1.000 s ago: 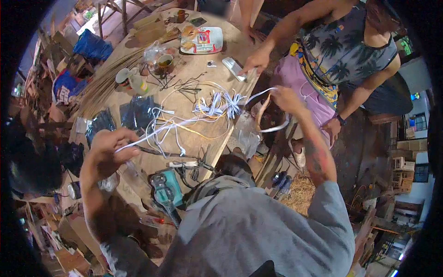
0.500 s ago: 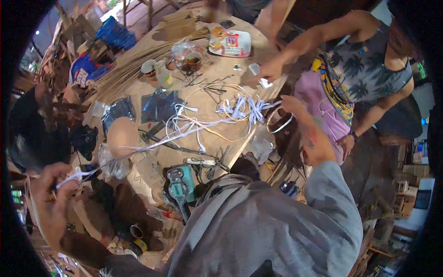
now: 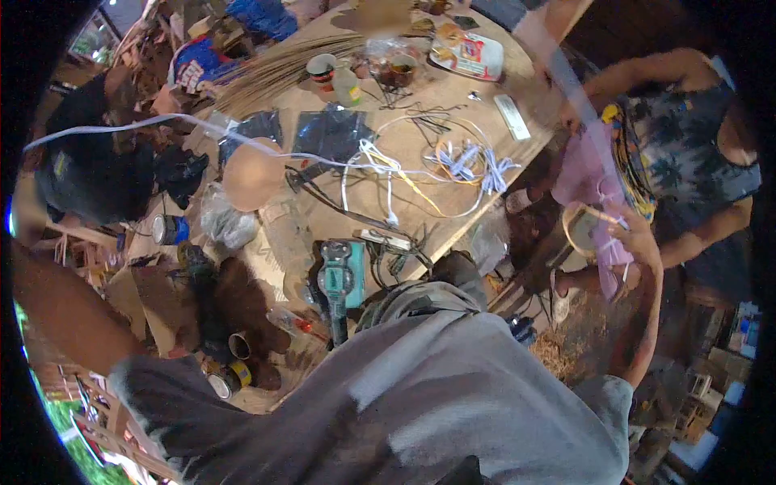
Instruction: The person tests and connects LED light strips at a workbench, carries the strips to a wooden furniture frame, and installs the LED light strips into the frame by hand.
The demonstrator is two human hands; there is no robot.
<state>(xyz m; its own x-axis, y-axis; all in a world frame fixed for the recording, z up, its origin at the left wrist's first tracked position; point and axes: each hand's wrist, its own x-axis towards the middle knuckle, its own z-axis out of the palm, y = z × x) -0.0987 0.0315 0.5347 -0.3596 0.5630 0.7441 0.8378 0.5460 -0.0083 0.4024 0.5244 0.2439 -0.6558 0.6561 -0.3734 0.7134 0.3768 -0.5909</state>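
Observation:
My left hand [image 3: 30, 198] is blurred at the far left edge, its fingers hidden. A lavender flat cord [image 3: 174, 117] reaches the edge just above it and sags across to the table. There it runs into a tied lavender bundle [image 3: 473, 164] and loose white and yellowish coils [image 3: 388, 162]. At the right, off the table's edge, my right hand [image 3: 637, 238] is closed around a pale tan looped strip [image 3: 568, 230]. A whitish end hangs below those fingers. Nearest behind that hand are another person's pink cloth [image 3: 578, 174] and arm.
On the wooden table [image 3: 420, 238] lie a teal power sander [image 3: 341, 275], a round tan disc [image 3: 252, 174], black plastic packets [image 3: 330, 133], cups [image 3: 321, 71], a bottle [image 3: 347, 89] and thin sticks [image 3: 271, 77]. Another person [image 3: 671, 121] sits at the right. Cans [image 3: 170, 229] stand at the left.
My left hand has moved up and out to the left edge, drawing the lavender cord along. My right hand has moved right and down, away from the bundle, with the looped strip.

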